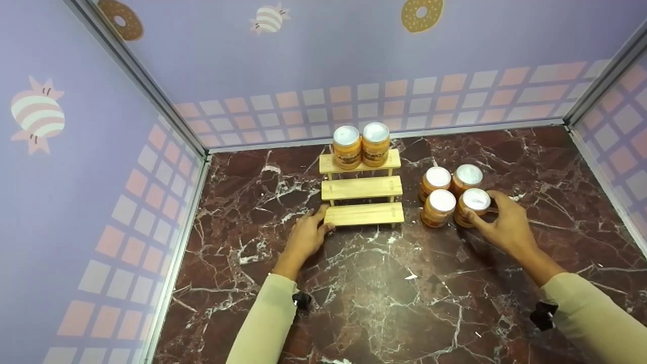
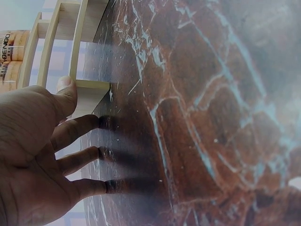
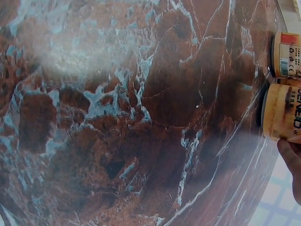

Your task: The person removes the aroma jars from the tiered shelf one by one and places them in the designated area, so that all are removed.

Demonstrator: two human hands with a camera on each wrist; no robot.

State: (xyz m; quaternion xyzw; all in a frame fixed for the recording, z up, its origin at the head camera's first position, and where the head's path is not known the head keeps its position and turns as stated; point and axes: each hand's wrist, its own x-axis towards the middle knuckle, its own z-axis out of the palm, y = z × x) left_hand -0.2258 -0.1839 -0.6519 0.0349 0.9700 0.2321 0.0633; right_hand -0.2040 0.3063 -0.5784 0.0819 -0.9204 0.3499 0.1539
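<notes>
A three-step wooden stand [image 1: 362, 214] rests on the dark marble-patterned table. At its left end, my left hand [image 1: 305, 231] holds the lowest step, thumb at the front edge; in the left wrist view the other fingers [image 2: 77, 157] spread down toward the table. Two orange jars [image 1: 347, 151] with white lids stand side by side on the top step. To the right of the stand, several similar jars [image 1: 437, 202] are clustered upright. My right hand [image 1: 505, 225] grips the front right jar [image 1: 475, 200] between thumb and fingers. The right wrist view shows this jar's lettered side [image 3: 277, 110].
A patterned back wall [image 1: 354, 60] stands close behind the stand. Side walls [image 1: 101, 202] close in the table [image 1: 374, 293] left and right. The stand's middle step [image 1: 361, 188] lies between the top and bottom ones.
</notes>
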